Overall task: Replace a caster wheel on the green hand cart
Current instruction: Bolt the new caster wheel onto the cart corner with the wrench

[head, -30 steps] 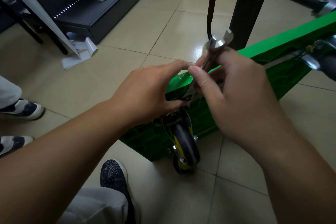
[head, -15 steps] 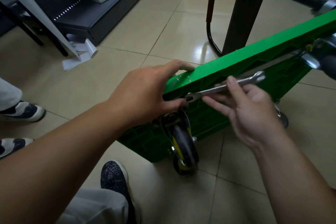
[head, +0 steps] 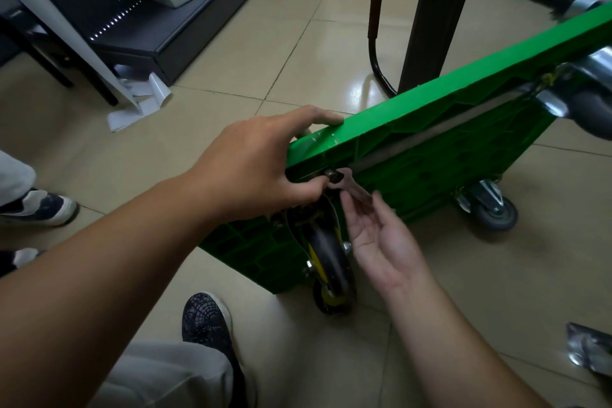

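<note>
The green plastic hand cart (head: pixel 463 99) stands tipped on its long edge on the tiled floor, with its ribbed underside facing the person. The left hand (head: pixel 255 172) grips the near corner, fingers curled over the top rim and thumb pressed to the underside just beside a small dark nut (head: pixel 331 174). A silver open-ended wrench (head: pixel 356 187), blurred, sits with its head on that nut and its shaft running toward 4 o'clock. The right hand (head: pixel 381 238) lies palm-up and spread, its straight fingertips touching the shaft and clasping nothing. At 6 o'clock from the nut hangs the black caster wheel with a yellow hub (head: pixel 328 262), mounted at that corner.

The step in hand looks like turning this caster's mounting nut; whether it is being loosened or tightened cannot be told. Next, the right hand needs to close round the shaft, keep the head square on the nut and swing a short arc clear of the wheel, while the left hand braces the cart.
</note>
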Tool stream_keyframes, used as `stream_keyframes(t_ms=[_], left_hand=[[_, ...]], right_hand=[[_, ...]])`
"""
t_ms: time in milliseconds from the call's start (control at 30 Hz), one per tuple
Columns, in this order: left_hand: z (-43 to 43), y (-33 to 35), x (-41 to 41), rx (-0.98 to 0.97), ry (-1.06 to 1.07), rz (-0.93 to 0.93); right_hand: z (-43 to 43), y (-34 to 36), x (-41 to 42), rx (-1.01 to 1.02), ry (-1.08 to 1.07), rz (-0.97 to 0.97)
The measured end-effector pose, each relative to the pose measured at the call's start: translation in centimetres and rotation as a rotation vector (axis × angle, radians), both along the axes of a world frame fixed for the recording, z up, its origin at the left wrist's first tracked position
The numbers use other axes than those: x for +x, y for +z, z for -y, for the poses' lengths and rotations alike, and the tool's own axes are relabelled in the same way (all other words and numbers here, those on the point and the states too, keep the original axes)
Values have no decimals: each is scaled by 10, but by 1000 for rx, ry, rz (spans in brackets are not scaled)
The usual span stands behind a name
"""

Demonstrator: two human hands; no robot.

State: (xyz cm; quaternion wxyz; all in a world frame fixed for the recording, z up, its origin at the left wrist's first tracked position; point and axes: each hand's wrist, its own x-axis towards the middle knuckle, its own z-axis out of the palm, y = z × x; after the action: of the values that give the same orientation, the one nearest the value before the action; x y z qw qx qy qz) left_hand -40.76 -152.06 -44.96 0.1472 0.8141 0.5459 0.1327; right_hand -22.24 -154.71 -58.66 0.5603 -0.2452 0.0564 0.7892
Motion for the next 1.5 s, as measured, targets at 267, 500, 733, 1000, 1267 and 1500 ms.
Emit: stream_keyframes(t_ms=[267,500,733,1000,1267,1500], left_hand=[[-5,11,-14,-182,-55,31],[-4,7,-17,-271,-28,143],[-2,5,-15,-244,-9,222],[-2,1,-16,-176,2,232],[-1,3,-15,-152,9,196],[0,4,-14,-132,35,154]], right_hand=[[-11,75,61,236,-45,902],[3,163,26,1028,87,1859],[3,171,2,1146,208,2105],[-6,177,-15,1204,291,2147],[14,153,-9,1359,167,2098],[26,135,-7,1481,94,2180]])
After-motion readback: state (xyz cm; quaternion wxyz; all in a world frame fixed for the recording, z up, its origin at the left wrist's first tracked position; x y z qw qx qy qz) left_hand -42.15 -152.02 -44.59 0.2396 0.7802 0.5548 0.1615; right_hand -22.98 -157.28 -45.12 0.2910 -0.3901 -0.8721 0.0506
